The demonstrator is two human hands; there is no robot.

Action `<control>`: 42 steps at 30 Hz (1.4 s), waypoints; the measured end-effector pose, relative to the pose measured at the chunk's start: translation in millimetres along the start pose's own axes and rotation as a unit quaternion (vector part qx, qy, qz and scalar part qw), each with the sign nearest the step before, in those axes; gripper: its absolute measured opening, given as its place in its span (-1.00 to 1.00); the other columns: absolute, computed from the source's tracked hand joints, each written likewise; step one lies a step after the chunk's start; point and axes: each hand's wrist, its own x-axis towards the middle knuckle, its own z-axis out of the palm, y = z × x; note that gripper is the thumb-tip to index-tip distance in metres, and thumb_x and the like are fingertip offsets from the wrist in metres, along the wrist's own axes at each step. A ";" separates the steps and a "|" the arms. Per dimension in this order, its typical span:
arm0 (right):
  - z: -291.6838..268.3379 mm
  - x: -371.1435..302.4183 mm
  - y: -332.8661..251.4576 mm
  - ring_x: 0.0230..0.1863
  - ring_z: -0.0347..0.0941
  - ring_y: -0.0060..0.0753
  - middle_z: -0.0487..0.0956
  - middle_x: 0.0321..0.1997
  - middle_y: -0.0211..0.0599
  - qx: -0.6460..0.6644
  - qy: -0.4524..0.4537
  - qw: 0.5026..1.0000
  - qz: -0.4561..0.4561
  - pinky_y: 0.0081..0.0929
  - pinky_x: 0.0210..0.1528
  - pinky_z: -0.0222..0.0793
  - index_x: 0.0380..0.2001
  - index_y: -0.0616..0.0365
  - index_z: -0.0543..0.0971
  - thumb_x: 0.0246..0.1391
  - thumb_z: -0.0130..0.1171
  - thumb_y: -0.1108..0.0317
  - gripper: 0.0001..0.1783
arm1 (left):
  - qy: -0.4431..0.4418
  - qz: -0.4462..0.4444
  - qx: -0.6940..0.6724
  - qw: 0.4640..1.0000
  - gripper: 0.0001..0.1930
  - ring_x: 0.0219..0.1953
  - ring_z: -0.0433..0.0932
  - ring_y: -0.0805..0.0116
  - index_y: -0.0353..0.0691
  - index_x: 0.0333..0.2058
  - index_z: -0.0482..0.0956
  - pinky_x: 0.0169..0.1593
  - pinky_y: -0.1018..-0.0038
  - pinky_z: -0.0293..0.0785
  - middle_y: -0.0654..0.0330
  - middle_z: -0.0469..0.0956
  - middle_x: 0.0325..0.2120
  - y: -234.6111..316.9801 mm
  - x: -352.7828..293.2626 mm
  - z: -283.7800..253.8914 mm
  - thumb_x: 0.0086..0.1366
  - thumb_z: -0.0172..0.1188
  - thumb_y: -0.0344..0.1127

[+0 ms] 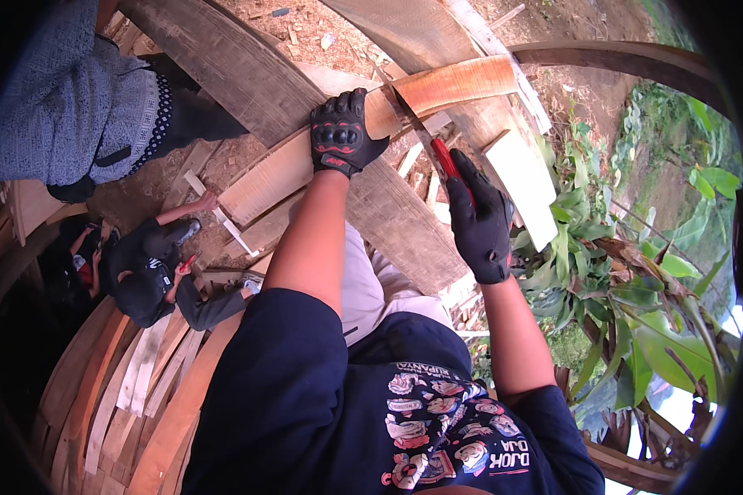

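My left hand [338, 136], in a black glove with red trim, is closed over a curved light-brown wooden plank [462, 85]. My right hand [479, 219], also gloved, grips the red handle of a handsaw [422, 129]. Its narrow dark blade lies across the plank, to the right of my left hand. Beneath the plank, a wide weathered board [404, 223] runs diagonally in front of my legs. My left fingertips are partly hidden, so how far they wrap round the wood is unclear.
A person in a patterned grey garment [58, 107] stands at the upper left. Below, a person in a dark cap [144, 297] crouches. Curved planks [140, 404] are piled at the lower left. Leafy plants [636, 330] grow on the right. Wood scraps and shavings litter the ground.
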 end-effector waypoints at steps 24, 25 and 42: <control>-74.2 -10.4 8.8 0.16 0.74 0.11 0.75 0.16 0.07 -0.025 -0.089 0.996 -0.014 -0.11 0.23 0.57 0.34 0.11 0.63 0.39 0.23 0.18 -0.47 | 0.104 -0.055 -0.006 0.993 0.07 0.57 0.17 -0.21 -0.27 0.39 0.39 0.60 -0.15 0.08 -0.10 0.37 0.44 5.8 -1.8 9.8 0.06 0.56 0.29; -79.2 -13.7 8.4 0.18 0.73 0.11 0.74 0.19 0.07 -0.035 -0.090 0.995 -0.035 -0.11 0.25 0.56 0.35 0.13 0.62 0.39 0.24 0.19 -0.47 | 0.091 -0.059 -0.011 0.994 0.06 0.57 0.17 -0.22 -0.27 0.39 0.39 0.60 -0.15 0.09 -0.10 0.37 0.44 5.9 -0.6 7.7 0.06 0.55 0.29; 49.7 94.0 63.0 0.00 0.75 0.03 0.78 -0.04 0.13 0.013 -0.075 0.996 -0.042 -0.13 0.09 0.58 0.35 0.06 0.63 0.45 0.21 0.15 -0.50 | 0.100 -0.067 -0.009 0.993 0.06 0.56 0.22 -0.14 -0.23 0.40 0.38 0.61 -0.08 0.08 0.00 0.39 0.44 2.9 -1.2 16.9 0.09 0.52 0.34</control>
